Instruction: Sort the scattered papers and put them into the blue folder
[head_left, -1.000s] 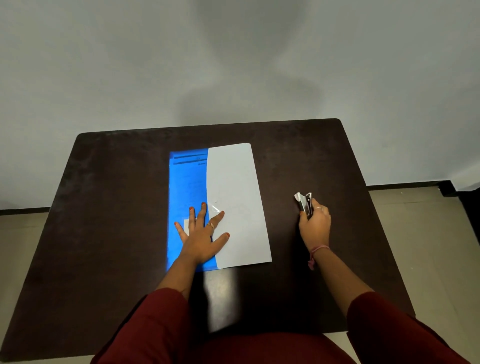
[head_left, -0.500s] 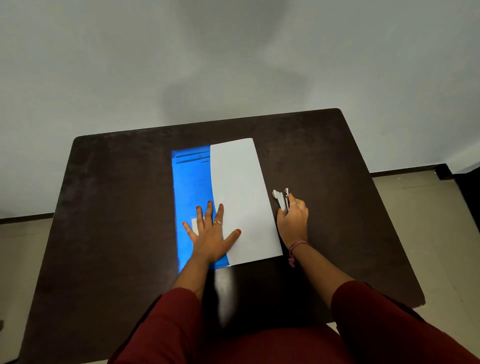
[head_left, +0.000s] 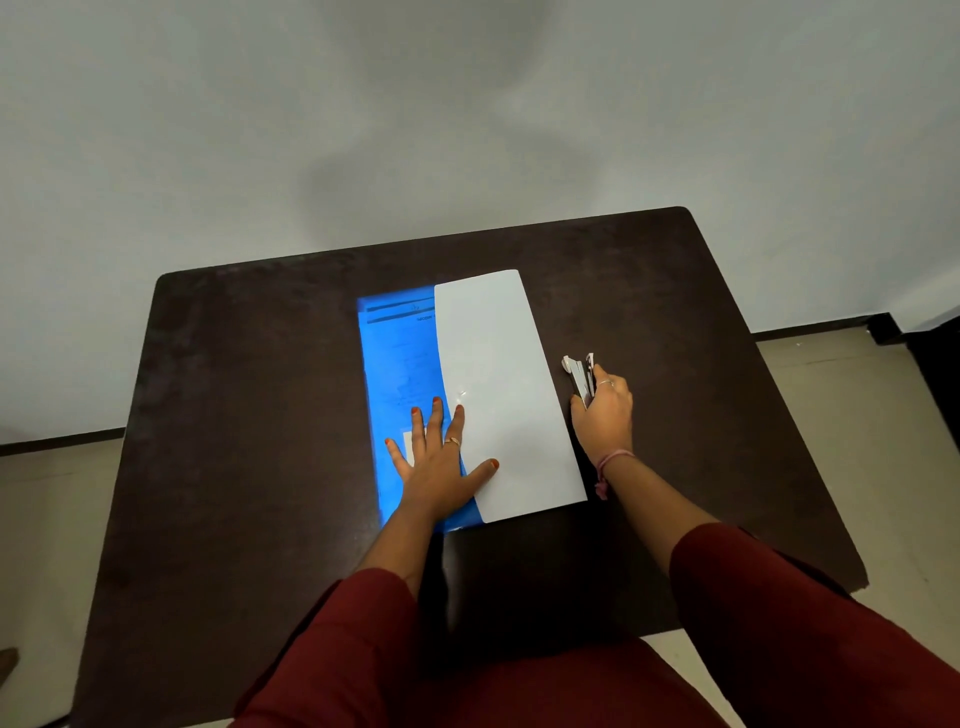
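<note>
The left hand (head_left: 436, 467) lies flat with its fingers spread and straight, the thumb on the white paper (head_left: 506, 395) and the other fingers on the blue folder (head_left: 400, 374). The right hand (head_left: 602, 410), just right of the paper, has its fingers curled around one silver stapler (head_left: 579, 375), whose front end sticks out beyond the knuckles. One sheet is countable; whether more lie beneath it cannot be told. It covers the folder's right part, hiding that side. Folder and paper sit mid-way across the dark table (head_left: 234, 415). The folder's print is too faint to read.
</note>
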